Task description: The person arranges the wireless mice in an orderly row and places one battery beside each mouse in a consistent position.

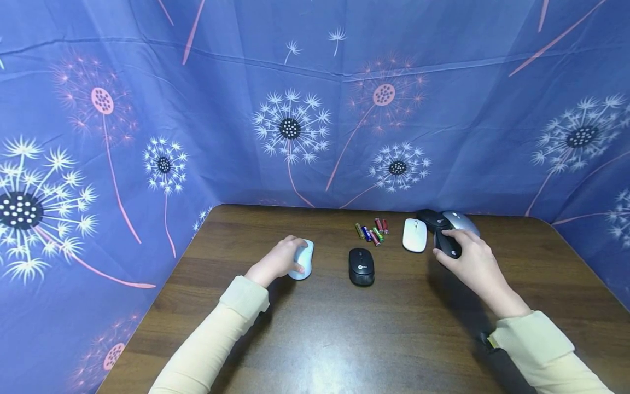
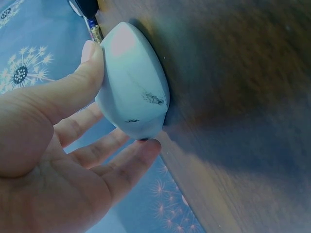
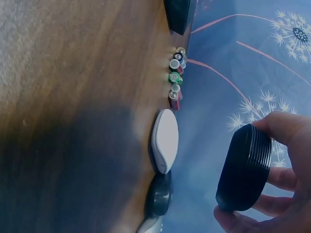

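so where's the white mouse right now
In the head view, the white mouse lies right of centre near the far edge of the table, between the batteries on its left and a black mouse on its right.

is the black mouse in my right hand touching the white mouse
Apart. The right wrist view shows blue cloth in the gap between the held black mouse and the white mouse.
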Action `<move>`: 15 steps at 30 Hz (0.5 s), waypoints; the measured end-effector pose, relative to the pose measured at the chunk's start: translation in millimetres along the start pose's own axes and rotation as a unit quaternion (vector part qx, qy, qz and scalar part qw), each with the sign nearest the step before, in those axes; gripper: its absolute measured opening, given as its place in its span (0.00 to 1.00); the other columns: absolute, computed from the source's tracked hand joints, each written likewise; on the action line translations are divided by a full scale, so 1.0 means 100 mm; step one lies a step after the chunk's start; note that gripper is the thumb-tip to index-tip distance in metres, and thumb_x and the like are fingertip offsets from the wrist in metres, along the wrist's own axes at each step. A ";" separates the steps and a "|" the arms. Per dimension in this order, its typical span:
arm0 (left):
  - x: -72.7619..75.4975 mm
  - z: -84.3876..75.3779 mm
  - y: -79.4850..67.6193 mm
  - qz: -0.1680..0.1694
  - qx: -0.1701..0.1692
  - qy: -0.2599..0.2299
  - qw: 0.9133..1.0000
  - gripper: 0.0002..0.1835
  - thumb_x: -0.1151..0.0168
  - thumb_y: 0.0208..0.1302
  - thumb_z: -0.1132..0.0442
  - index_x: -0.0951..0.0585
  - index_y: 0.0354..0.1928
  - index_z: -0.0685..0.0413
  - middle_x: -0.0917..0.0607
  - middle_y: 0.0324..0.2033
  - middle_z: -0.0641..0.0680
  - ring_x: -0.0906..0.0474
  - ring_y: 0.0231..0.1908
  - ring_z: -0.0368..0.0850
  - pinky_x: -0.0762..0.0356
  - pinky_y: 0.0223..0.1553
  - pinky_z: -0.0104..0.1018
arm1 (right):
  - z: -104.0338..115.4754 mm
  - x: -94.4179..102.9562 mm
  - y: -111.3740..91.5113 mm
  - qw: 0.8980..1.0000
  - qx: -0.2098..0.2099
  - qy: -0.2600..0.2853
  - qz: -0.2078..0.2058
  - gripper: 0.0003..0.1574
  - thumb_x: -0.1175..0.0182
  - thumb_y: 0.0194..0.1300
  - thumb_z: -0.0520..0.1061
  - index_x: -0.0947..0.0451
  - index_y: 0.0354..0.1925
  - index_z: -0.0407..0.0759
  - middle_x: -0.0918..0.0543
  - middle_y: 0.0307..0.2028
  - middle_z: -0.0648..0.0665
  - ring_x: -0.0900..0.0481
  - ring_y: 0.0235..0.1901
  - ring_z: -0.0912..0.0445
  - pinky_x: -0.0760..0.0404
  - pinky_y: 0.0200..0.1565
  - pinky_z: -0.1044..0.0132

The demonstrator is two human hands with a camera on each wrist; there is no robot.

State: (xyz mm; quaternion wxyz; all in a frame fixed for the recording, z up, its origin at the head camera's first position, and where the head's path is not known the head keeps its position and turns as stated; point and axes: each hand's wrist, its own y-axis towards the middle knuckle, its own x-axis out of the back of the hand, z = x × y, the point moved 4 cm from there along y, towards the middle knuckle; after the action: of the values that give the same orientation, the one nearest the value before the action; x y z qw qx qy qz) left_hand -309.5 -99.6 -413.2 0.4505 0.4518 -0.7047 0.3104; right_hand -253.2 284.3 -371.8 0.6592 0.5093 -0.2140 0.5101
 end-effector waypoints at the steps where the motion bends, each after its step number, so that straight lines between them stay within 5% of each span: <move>1: 0.00 0.00 0.00 0.000 0.000 0.000 1.000 0.34 0.25 0.45 0.63 0.25 0.57 0.60 0.26 0.56 0.64 0.30 0.56 0.60 0.30 0.57 0.49 | 0.00 -0.01 -0.01 1.000 -0.002 -0.001 0.002 0.30 0.33 0.55 0.48 0.26 0.52 0.33 0.25 0.52 0.28 0.29 0.50 0.30 0.30 0.45 0.37; 15: -0.01 0.00 0.00 0.001 0.000 0.000 1.000 0.33 0.25 0.46 0.63 0.25 0.57 0.59 0.26 0.56 0.63 0.30 0.57 0.59 0.30 0.57 0.48 | 0.01 -0.18 -0.09 1.000 0.002 0.003 0.017 0.30 0.33 0.54 0.49 0.25 0.52 0.34 0.26 0.53 0.27 0.28 0.52 0.32 0.29 0.46 0.38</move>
State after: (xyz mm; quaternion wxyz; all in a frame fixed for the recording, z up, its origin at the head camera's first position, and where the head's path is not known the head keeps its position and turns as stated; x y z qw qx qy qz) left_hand -309.2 -99.4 -414.1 0.4502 0.4513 -0.7052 0.3105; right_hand -251.7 275.9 -390.0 0.6501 0.5057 -0.2198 0.5228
